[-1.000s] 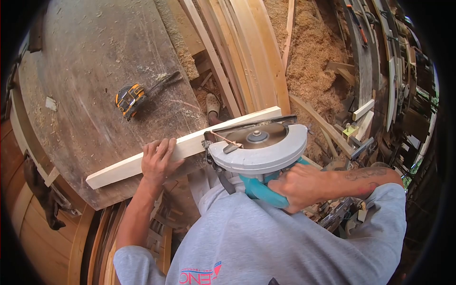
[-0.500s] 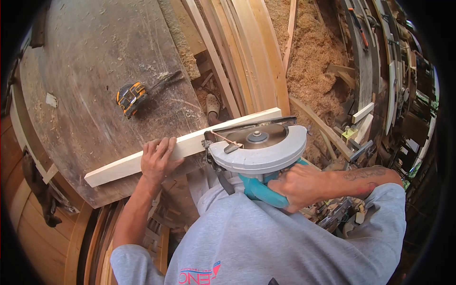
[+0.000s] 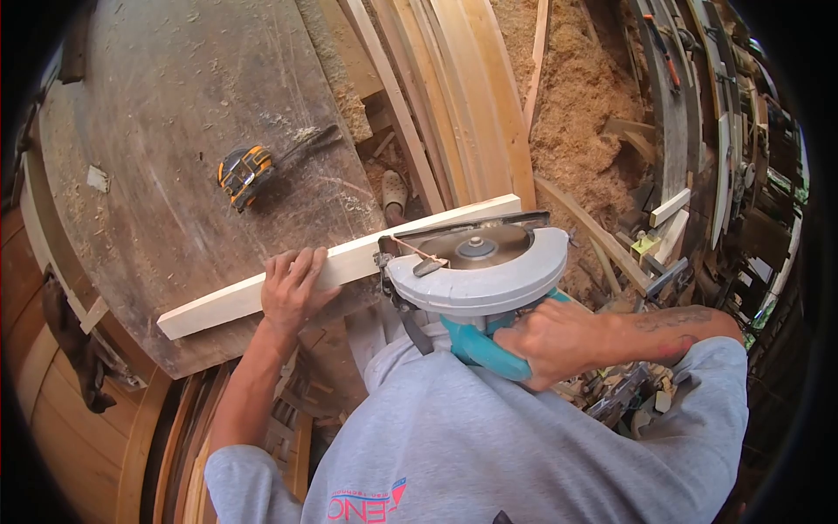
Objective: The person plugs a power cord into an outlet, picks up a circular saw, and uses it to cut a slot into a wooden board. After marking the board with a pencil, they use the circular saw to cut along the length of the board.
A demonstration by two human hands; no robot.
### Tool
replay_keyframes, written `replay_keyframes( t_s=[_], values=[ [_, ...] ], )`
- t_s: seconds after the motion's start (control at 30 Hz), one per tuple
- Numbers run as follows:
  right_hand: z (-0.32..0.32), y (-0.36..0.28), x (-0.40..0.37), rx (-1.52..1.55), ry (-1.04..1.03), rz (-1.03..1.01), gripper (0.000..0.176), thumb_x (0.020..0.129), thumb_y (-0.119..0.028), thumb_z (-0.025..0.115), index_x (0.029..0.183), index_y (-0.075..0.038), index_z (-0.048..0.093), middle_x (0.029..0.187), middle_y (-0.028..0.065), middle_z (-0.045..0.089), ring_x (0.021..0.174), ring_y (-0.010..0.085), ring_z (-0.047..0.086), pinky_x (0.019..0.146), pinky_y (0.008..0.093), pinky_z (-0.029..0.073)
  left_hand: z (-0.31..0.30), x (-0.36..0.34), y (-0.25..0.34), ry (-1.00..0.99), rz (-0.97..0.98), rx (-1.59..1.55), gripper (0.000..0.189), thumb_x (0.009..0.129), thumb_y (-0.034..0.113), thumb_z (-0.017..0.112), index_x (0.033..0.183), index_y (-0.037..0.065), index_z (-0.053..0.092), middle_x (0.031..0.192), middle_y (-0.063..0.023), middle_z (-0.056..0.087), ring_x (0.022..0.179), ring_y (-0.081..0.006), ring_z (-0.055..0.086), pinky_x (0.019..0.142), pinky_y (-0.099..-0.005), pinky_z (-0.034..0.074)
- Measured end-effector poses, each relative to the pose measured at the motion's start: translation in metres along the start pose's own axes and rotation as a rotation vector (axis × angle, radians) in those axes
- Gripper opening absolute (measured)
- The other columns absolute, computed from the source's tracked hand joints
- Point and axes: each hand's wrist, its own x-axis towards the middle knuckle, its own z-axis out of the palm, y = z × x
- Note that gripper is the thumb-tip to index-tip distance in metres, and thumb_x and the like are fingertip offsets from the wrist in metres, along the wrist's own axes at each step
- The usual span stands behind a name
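A pale wooden board [image 3: 209, 314] lies slantwise across the near edge of a worn worktable, its right end sticking out past the table. My left hand [image 3: 295, 284] is closed over it near the middle, fingers lapping over the far edge. In my right hand [image 3: 554, 342] is the teal rear handle of a circular saw [image 3: 489, 297], the fingers wrapped round it. The saw is turned with its round blade [image 3: 476, 247] and grey guard facing up, close against the board's right part. A thin cord runs from the saw's front to a small lever beside the blade.
A black and orange tape measure [image 3: 244, 176] rests on the worktable [image 3: 175, 113]. Long planks [image 3: 471, 105] lie beyond the table, beside a heap of sawdust [image 3: 572, 113]. Wood offcuts and stacked boards crowd the right side. A shoe [image 3: 394, 188] shows below the table edge.
The whole view has shifted by a few pixels. Both hands, the saw and the board keep nearly the same places relative to one another.
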Motion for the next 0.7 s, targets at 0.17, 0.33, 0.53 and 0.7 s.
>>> replay_keyframes(
  t_s=[0.17,0.33,0.53,0.7],
  values=[
    [-0.005,-0.009,0.001,0.029,-0.050,0.062,0.022,0.070,-0.015,0.068,0.084,0.000,0.062,0.061,0.0234,0.063,0.059,0.0433,0.066,0.056,0.0524,0.054,0.002,-0.001,-0.001,0.011,0.006,0.012,0.078,0.052,0.031,0.087,0.124,0.008,0.065,0.116,-0.0039,0.062,0.100,-0.0240,0.059,0.086,-0.0396,0.045],
    [-0.002,-0.009,0.000,0.035,-0.035,0.046,0.022,0.069,-0.015,0.068,0.085,-0.001,0.062,0.062,0.0226,0.064,0.061,0.0433,0.067,0.058,0.0526,0.054,0.004,-0.004,-0.002,-0.015,-0.012,-0.008,0.080,0.052,0.029,0.086,0.126,0.008,0.064,0.118,-0.0057,0.062,0.102,-0.0278,0.059,0.088,-0.0418,0.046],
    [0.003,-0.003,0.001,0.011,-0.041,0.002,0.026,0.069,-0.016,0.068,0.088,-0.001,0.061,0.065,0.0216,0.066,0.063,0.0425,0.068,0.060,0.0518,0.055,0.005,-0.005,-0.003,-0.017,-0.003,-0.003,0.080,0.053,0.032,0.086,0.126,0.009,0.064,0.116,-0.0056,0.062,0.100,-0.0275,0.058,0.086,-0.0421,0.045],
    [0.010,0.000,-0.001,-0.003,-0.009,-0.006,0.023,0.069,-0.018,0.067,0.084,-0.002,0.059,0.063,0.0200,0.065,0.057,0.0398,0.066,0.055,0.0510,0.053,0.003,-0.003,0.000,-0.002,-0.013,0.026,0.077,0.051,0.034,0.086,0.122,0.010,0.067,0.114,-0.0026,0.062,0.099,-0.0235,0.059,0.085,-0.0395,0.046]
  ],
)
